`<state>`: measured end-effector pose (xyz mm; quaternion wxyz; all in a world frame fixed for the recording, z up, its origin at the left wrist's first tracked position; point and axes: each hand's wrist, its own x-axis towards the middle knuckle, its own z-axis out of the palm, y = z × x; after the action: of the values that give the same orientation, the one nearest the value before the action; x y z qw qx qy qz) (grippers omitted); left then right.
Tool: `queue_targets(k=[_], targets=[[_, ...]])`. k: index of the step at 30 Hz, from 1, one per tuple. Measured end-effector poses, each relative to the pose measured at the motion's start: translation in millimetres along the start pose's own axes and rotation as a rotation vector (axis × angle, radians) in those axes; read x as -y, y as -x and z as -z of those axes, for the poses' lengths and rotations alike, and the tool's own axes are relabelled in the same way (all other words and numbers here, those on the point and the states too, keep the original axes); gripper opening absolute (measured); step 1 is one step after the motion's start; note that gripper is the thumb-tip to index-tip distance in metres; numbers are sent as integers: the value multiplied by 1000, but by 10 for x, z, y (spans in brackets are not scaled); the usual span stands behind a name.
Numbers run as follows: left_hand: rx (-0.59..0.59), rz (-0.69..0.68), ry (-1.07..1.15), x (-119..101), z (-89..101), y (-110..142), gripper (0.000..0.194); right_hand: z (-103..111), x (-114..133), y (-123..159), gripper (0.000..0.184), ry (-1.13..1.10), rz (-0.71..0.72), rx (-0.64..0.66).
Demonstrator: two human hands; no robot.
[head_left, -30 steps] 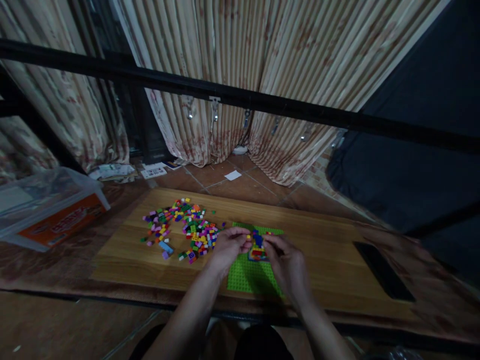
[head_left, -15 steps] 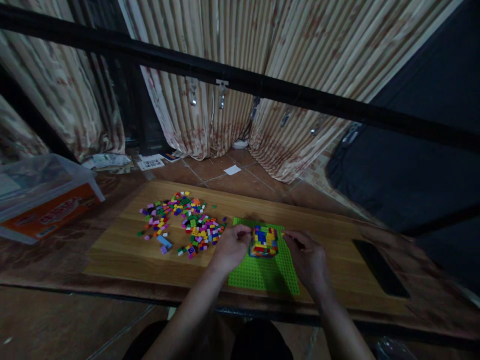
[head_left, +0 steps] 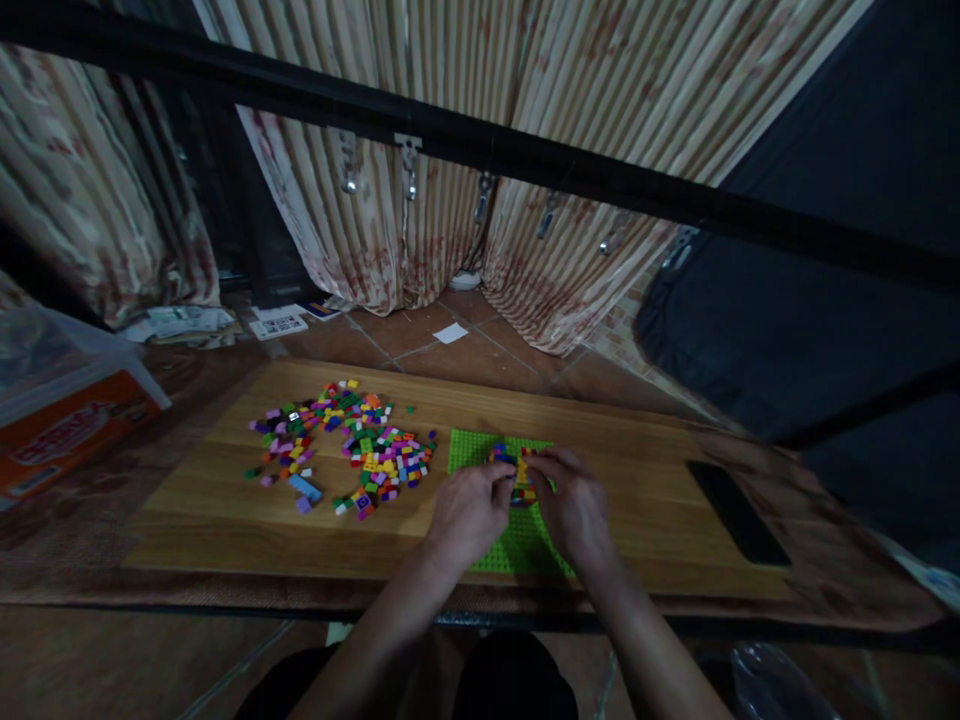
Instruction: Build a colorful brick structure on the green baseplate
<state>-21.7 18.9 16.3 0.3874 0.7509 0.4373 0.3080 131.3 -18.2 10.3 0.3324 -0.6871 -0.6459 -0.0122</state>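
A small block build of multicoloured toy bricks (head_left: 523,492) stands on the green studded baseplate (head_left: 525,545), partly covered by my fingers. My left hand (head_left: 469,512) is closed at the build's left side, thumb and forefinger pinched near blue bricks on its top; whatever is between them is too small to make out. From the right, my right hand (head_left: 576,505) reaches over the build's upper right corner with its fingertips pinched together. A small toy brick seems to be in that pinch, mostly hidden.
Loose coloured bricks (head_left: 375,450) lie spread over the left half of the wooden board (head_left: 637,480). A dark phone-like slab (head_left: 737,512) rests at the board's right end. A clear plastic box with an orange label (head_left: 75,430) stands far left. A black bar (head_left: 465,145) crosses ahead of the curtains.
Both hands have closed in on the brick build; my right hand moved left from beside the baseplate's edge onto its top. The view has shifted slightly.
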Motion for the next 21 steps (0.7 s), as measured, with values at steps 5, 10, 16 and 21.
queue_targets(k=[5,10,16,21], targets=[[-20,-25,2,6,-46,16,26,19,-20,19,20,-210,-130,-16],[-15,-14,-8,-15,-46,14,28,-10,-62,8,31,-403,-288,-54],[60,-15,-211,-28,-27,11,33,-146,-69,-62,49,-356,-445,-67],[95,-50,-246,-39,4,17,34,-213,-105,-44,53,-504,-527,-11]])
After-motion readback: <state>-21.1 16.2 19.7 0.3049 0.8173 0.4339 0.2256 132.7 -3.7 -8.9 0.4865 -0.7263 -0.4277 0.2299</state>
